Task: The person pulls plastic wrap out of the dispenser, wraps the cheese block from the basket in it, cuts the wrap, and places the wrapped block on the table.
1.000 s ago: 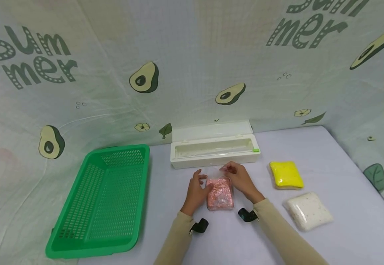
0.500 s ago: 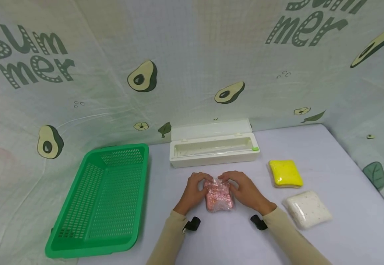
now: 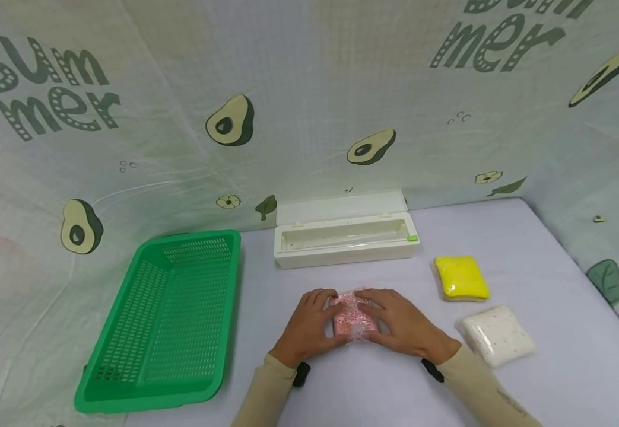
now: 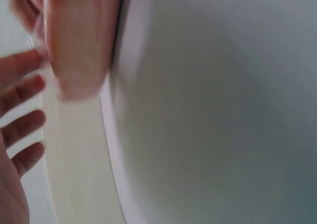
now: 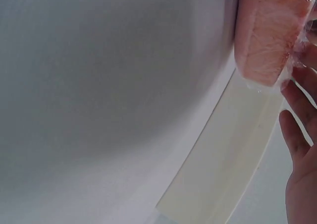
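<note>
A flat pink block (image 3: pixel 348 314) wrapped in shiny, wrinkled clear film lies on the table between both hands. My left hand (image 3: pixel 306 329) touches its left side, thumb by the near edge and fingertips on the top. From the right, my right hand (image 3: pixel 408 325) touches the film with spread fingers, its thumb at the near edge. In the left wrist view the block (image 4: pixel 79 45) shows a pale side face, with rather straight fingers beside its top. Film crinkles at the end of the block (image 5: pixel 272 40) in the right wrist view, next to the fingertips.
Behind the hands stands a white cling film dispenser (image 3: pixel 346 259), its lid (image 3: pixel 341 207) raised and a green slider (image 3: pixel 412 238) at its right end. A green basket (image 3: pixel 224 332) is at the left. Yellow (image 3: pixel 461 277) and white (image 3: pixel 498 335) wrapped blocks lie at the right.
The loose film at the block's far edge has come down over its top. Both hands have moved from the far edge toward me, thumbs now at the near edge.
</note>
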### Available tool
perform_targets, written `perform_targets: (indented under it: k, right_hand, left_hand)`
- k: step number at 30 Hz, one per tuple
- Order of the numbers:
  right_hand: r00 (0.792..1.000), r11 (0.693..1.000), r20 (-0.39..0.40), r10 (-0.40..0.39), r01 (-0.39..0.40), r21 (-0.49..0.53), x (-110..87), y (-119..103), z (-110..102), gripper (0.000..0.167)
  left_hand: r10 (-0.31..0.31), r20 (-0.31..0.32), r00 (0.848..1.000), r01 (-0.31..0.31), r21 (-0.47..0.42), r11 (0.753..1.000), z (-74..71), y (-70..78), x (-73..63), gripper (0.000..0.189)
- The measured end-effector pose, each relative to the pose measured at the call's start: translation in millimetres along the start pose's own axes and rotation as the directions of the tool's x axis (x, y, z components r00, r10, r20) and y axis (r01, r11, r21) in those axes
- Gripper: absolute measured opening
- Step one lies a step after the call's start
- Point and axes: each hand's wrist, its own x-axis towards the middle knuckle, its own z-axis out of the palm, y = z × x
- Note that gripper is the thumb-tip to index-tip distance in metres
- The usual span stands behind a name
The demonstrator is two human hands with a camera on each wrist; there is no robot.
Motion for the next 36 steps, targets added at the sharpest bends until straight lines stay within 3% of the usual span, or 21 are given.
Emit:
perform_targets:
  k: [4, 10, 15, 19, 26, 31, 36]
  right_hand:
    - [1.0, 0.999, 0.014, 0.01, -0.009, -0.054, -0.5, -2, 4, 0.053]
    - [1.0, 0.993, -0.017, 0.007, -0.009, -0.115, -2.9, -2, 11, 0.054]
    - [1.0, 0.99, -0.001, 0.016, -0.016, -0.141, -2.1, -7, 12, 0.036]
    - [0.998, 0.985, 0.02, 0.059, -0.055, -0.164, -1.0, -13, 13, 0.032]
    - [0.992, 0.988, -0.055, 0.114, -0.119, -0.1, 3.4, -21, 18, 0.046]
    - [0.995, 0.986, -0.066, 0.073, -0.082, -0.148, 1.7, -22, 19, 0.04]
    - [1.0, 0.974, 0.015, -0.012, 0.015, -0.226, -2.2, -20, 12, 0.042]
  left_hand:
    - [0.026, -0.047, 0.999, -0.019, 0.133, 0.991, 2.5, 7.0, 2.1, 0.048]
    - [0.062, -0.113, 0.992, -0.041, 0.183, 0.982, 4.1, 11.3, 1.2, 0.044]
    - [0.042, -0.058, 0.997, -0.026, 0.25, 0.968, 5.8, 18.5, 0.4, 0.036]
    - [0.032, -0.008, 0.999, -0.029, 0.291, 0.956, 8.0, 22.6, 1.2, 0.034]
    - [0.034, -0.065, 0.997, -0.015, 0.264, 0.964, 9.6, 25.5, 2.5, 0.032]
    - [0.016, -0.085, 0.996, 0.007, 0.264, 0.964, 8.2, 31.1, 0.9, 0.027]
    - [0.042, -0.06, 0.997, -0.018, 0.347, 0.938, 6.1, 38.1, 0.6, 0.021]
